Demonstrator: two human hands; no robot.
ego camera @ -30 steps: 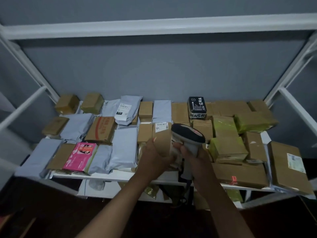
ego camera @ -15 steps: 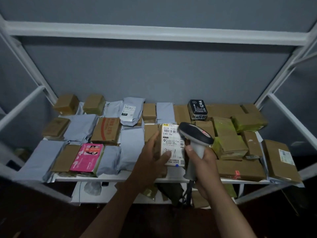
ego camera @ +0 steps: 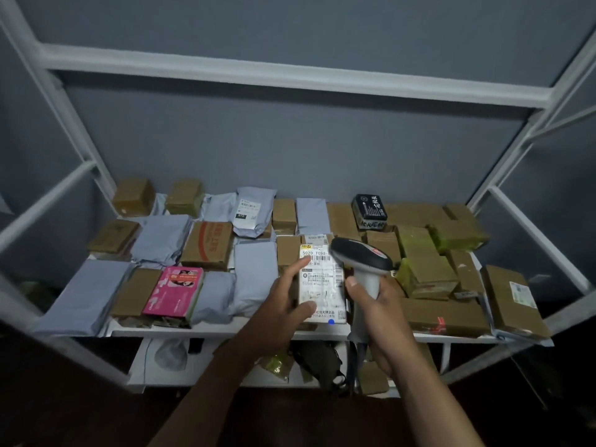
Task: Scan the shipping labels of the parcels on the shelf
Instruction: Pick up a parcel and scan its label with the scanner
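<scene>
Now the left hand (ego camera: 277, 304) holds a parcel (ego camera: 322, 285) label-up at the shelf's (ego camera: 206, 330) front edge while the right hand (ego camera: 383, 314) grips the scanner (ego camera: 361, 262) just beside it, apparently mid-scan; next, the beam must land on the barcode.

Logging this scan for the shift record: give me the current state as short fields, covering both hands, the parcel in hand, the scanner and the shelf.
left hand: grips the labelled parcel, tilted up, label facing the camera
parcel: white shipping label with barcodes, at the shelf's front middle
right hand: grips the scanner's handle
scanner: head overlaps the label's upper right corner
shelf: brown boxes, grey mailer bags, a pink box, a black box
</scene>
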